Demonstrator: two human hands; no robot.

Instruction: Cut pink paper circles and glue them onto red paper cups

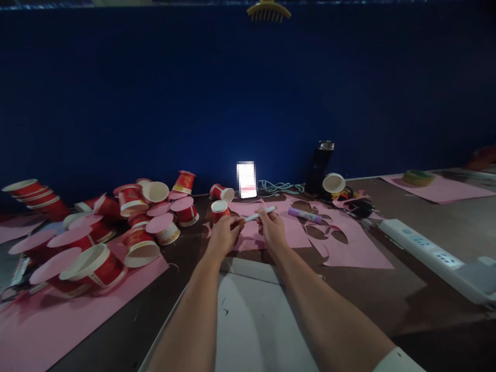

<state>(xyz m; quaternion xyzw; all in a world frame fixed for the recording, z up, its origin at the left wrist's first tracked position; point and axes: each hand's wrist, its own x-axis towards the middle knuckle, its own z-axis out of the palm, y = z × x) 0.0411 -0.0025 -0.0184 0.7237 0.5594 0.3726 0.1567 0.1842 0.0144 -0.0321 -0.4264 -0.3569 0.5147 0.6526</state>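
Note:
Between my two hands is a thin white pen-like stick (pixel 253 217), held roughly level above pink paper. My left hand (pixel 227 233) has its fingers closed at the stick's left end. Around the right part of the stick, my right hand (pixel 271 227) is closed in a pinch. A red and white paper cup (pixel 220 208) stands upright just behind my left hand. Pink paper with round cutouts (pixel 354 240) lies to the right of my hands, with a purple tube (pixel 304 215) on it.
Several red cups (pixel 96 268), many with pink discs, crowd the left side. A lit phone (pixel 247 179) stands at the back, with a dark bottle (pixel 320 166) to its right. A white power strip (pixel 430 253) lies right; a white board (pixel 251 315) lies under my forearms.

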